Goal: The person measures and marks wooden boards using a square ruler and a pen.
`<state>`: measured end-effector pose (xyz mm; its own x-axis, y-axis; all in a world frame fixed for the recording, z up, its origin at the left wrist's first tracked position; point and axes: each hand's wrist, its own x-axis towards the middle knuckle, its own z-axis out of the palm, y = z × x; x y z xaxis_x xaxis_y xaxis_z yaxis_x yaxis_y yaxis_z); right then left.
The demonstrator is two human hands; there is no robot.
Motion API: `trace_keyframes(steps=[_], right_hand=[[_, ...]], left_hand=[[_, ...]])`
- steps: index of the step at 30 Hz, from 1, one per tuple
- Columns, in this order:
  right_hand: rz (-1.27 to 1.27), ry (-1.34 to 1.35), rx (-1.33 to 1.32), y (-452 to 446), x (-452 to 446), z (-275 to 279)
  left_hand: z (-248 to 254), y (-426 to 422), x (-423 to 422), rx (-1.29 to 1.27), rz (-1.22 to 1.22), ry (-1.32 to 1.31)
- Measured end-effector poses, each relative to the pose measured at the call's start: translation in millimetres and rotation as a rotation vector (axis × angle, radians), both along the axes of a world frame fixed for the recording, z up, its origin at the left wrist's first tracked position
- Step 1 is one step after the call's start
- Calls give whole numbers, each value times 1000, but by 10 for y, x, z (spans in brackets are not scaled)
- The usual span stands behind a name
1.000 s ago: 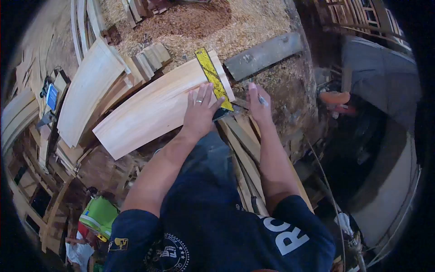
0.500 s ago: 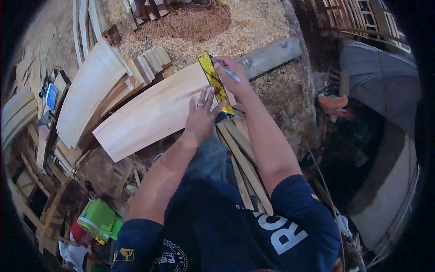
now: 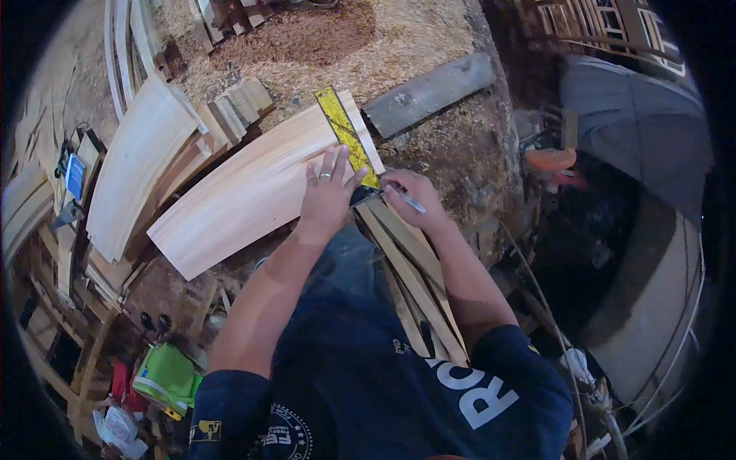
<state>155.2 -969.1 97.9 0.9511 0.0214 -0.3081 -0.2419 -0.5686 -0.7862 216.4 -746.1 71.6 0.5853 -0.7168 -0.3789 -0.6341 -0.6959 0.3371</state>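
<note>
A long, pale wooden board with a curved upper edge (image 3: 238, 195) lies slanting in front of the person, its narrower end up to the right. Across that end rests a flat yellow measuring blade with dark, worn markings (image 3: 342, 126), leaving a narrow strip of bare wood showing beyond it. A dark stock (image 3: 365, 196) shows at the blade's near end, by the board's lower edge.

The left hand (image 3: 325, 201), with a ring on one finger, lies flat with its grip spread; the fingers rest over the board and the near part of the blade. The right hand (image 3: 426, 190) has its grip pinching a slim, light-coloured pen (image 3: 415, 204) just beside the board's near right corner; whether the tip touches the wood cannot be told.

Narrow wooden strips (image 3: 406, 264) lie below the right hand. A weathered grey plank (image 3: 429, 93) lies on the shavings just beyond the board's right end, and pale curved panels (image 3: 142, 165) are stacked to its left.
</note>
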Motion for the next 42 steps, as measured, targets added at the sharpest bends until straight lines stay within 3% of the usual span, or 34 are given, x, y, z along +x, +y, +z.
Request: trace_keyframes(steps=[4, 6, 8, 11, 15, 22, 24, 27, 30, 33, 34, 40, 42], right_hand=[[-89, 119, 18, 109, 586, 16], [-87, -13, 8, 162, 965, -142], [-116, 62, 51, 192, 1332, -180], [-137, -176, 149, 243, 1669, -460], [-112, -143, 157, 181, 1469, -413], [-72, -56, -11, 62, 123, -122], [-67, -18, -33, 51, -108, -8], [-160, 308, -31, 67, -399, -117], [-398, 62, -49, 238, -427, -428], [-522, 573, 325, 356, -295, -411], [-560, 535, 399, 457, -292, -363], [-103, 453, 401, 1310, 80, 417], [82, 441, 432, 1705, 323, 790]], left_hand=[[145, -61, 75, 35, 9, 97], [173, -57, 93, 41, 9, 132], [205, -47, 102, 37, 11, 162], [234, -44, 117, 29, 18, 170], [205, -39, 99, 59, -13, 130], [-3, -10, 5, 44, -24, 14], [114, -36, 64, 74, -26, 87], [192, -57, 76, 99, -23, 132], [136, 15, 18, 19, -3, 26], [-62, 73, -231, -94, 33, -69], [-122, 114, -332, -130, 48, -91], [407, 1133, -306, -567, 456, -51], [517, 1593, -390, -496, 909, 227]])
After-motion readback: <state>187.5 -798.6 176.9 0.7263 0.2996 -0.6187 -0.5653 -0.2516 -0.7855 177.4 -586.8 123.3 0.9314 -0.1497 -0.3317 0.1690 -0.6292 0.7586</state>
